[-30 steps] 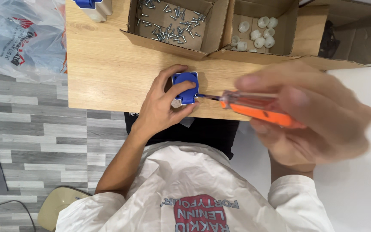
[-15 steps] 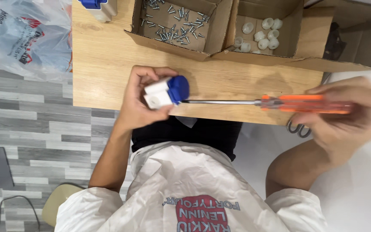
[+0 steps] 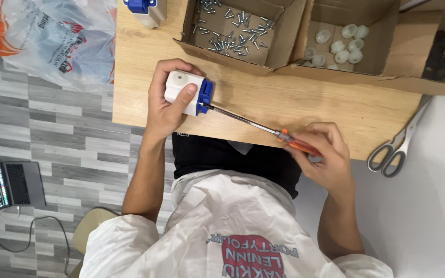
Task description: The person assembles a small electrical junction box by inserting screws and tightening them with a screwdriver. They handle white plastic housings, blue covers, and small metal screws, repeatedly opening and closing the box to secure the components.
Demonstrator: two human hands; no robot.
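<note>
Now | left hand [image 3: 163, 105] clasps white-blue block [image 3: 187, 92] | right hand [image 3: 323, 154] grips screwdriver [image 3: 253, 123], tip up-left into block

Wooden table [image 3: 336, 110] carries two open cardboard boxes: one with loose screws [image 3: 235, 31], one with white plastic caps [image 3: 338, 44]. Scissors [image 3: 400, 144] lie at the table's right edge. Plastic bag [image 3: 47, 38] and laptop [image 3: 6, 186] on tiled floor [image 3: 63, 134].
</note>
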